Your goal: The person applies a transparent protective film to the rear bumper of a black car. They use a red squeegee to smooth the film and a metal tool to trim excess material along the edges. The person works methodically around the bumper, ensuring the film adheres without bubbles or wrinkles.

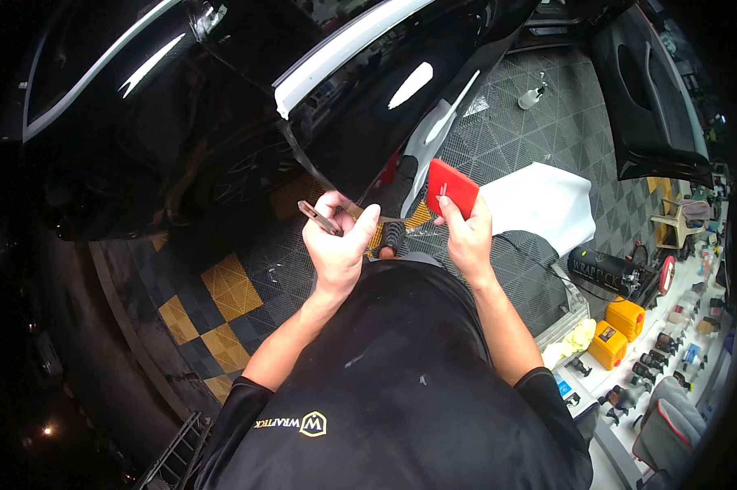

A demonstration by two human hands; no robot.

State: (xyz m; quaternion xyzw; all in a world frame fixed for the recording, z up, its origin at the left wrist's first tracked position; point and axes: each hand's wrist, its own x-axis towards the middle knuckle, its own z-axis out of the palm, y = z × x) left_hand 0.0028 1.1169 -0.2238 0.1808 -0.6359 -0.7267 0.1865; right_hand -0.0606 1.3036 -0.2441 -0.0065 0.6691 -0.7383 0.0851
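Note:
My left hand [340, 243] is closed around a slim metallic tool [318, 218] that looks like a cutter knife, its end poking out past the fingers. A flat red squeegee card [453, 187] is pinched between the thumb and fingers of my right hand [470, 237]. Both hands are raised in front of my body, apart from each other. Just beyond them stands a glossy black car panel [348, 139] with a bright trim strip [344, 53] along its top. Its edge runs down toward my left hand; whether they touch I cannot tell.
A white sheet [540, 204] lies on the grey tiled floor at the right. Beyond it are a spray bottle [530, 98] and an open car door [650, 98]. Yellow canisters [608, 345], a black cylinder [604, 271] and cluttered white shelving [663, 359] line the right side.

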